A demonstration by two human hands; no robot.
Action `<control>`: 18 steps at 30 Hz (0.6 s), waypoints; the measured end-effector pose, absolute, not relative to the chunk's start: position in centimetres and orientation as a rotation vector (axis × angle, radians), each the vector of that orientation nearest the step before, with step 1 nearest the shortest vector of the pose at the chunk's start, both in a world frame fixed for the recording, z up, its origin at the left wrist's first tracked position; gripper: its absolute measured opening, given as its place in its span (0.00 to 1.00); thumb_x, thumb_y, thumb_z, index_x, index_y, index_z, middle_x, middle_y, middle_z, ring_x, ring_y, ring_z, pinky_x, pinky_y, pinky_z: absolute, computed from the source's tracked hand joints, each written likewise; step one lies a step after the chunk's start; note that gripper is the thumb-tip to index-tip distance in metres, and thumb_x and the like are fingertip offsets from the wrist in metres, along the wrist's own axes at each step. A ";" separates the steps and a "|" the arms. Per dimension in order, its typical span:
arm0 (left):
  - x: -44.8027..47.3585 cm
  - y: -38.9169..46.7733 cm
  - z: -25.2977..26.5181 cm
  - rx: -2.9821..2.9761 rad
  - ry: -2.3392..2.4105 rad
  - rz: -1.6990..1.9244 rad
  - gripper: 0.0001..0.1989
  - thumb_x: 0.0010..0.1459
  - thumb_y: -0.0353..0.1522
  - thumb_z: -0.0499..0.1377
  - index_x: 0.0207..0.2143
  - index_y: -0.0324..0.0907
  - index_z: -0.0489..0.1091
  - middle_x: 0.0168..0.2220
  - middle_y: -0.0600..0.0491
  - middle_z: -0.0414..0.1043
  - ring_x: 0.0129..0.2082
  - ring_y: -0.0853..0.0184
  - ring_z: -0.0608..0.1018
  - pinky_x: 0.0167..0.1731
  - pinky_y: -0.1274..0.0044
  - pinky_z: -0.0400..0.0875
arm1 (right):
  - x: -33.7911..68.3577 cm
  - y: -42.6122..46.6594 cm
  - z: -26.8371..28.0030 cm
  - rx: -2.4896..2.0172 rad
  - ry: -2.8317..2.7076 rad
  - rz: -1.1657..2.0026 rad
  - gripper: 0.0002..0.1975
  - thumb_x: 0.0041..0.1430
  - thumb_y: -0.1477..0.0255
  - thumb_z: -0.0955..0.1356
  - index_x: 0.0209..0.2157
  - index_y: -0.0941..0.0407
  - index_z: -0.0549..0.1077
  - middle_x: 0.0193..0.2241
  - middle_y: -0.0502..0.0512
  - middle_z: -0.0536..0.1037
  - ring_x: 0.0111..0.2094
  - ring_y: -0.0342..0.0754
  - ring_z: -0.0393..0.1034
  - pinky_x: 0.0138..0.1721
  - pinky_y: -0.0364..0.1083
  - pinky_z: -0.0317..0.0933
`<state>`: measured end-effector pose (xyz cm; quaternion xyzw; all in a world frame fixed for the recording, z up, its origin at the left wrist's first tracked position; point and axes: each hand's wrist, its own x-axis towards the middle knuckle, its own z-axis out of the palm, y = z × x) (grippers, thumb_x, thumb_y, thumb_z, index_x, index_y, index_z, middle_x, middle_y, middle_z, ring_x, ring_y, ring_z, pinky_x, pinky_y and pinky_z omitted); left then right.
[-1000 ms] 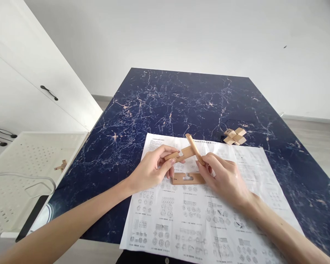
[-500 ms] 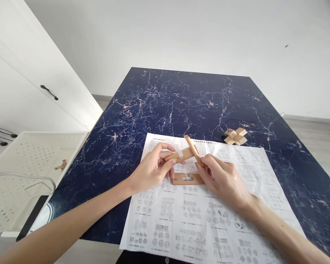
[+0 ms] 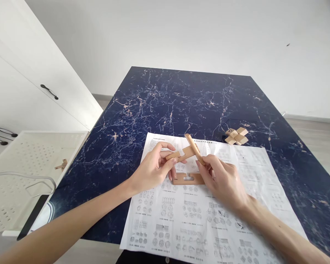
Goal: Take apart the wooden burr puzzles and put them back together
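Observation:
Between thumb and fingers, my left hand (image 3: 155,165) grips a notched wooden puzzle piece (image 3: 187,153), raised above the paper. My right hand (image 3: 222,176) pinches the lower end of a second wooden puzzle piece (image 3: 193,145), a slanted bar lying across the first one's right end. The two pieces touch; whether they interlock I cannot tell. Below them, a flat wooden piece with a slot (image 3: 189,179) rests on the printed instruction sheet (image 3: 189,234), its right end hidden by my right hand.
An assembled wooden block puzzle (image 3: 236,136) sits at the sheet's upper right edge on the dark blue marbled table (image 3: 165,99). At left, a white perforated tray (image 3: 38,154) holds a small wooden piece (image 3: 61,165). White cabinets (image 3: 22,73) stand beyond it.
Both hands keep their grips and nearly the same place. The held pieces have shifted only slightly, and the whole view has moved a little.

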<state>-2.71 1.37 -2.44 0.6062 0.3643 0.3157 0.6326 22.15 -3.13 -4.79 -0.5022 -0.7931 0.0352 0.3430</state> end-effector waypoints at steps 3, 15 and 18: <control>-2.6 1.3 -2.4 1.337 0.837 0.747 0.16 0.74 0.42 0.62 0.53 0.46 0.59 0.36 0.52 0.83 0.27 0.65 0.82 0.31 0.71 0.80 | 21.9 -3.2 -4.9 -1.341 -2.020 0.060 0.11 0.76 0.70 0.66 0.36 0.52 0.63 0.21 0.44 0.70 0.16 0.40 0.55 0.18 0.42 0.49; -2.7 1.3 -2.4 1.355 0.835 0.721 0.17 0.74 0.42 0.62 0.53 0.45 0.59 0.34 0.51 0.84 0.25 0.65 0.82 0.29 0.71 0.80 | 22.5 -3.0 -4.5 -1.270 -2.117 0.115 0.08 0.76 0.72 0.66 0.38 0.53 0.67 0.22 0.47 0.72 0.18 0.42 0.61 0.19 0.44 0.51; -2.6 1.3 -2.4 1.342 0.836 0.725 0.17 0.74 0.43 0.62 0.53 0.45 0.59 0.38 0.49 0.84 0.26 0.66 0.82 0.29 0.72 0.80 | 22.3 -3.0 -4.5 -1.256 -2.098 0.106 0.08 0.76 0.73 0.66 0.38 0.53 0.66 0.22 0.46 0.71 0.18 0.41 0.60 0.19 0.44 0.51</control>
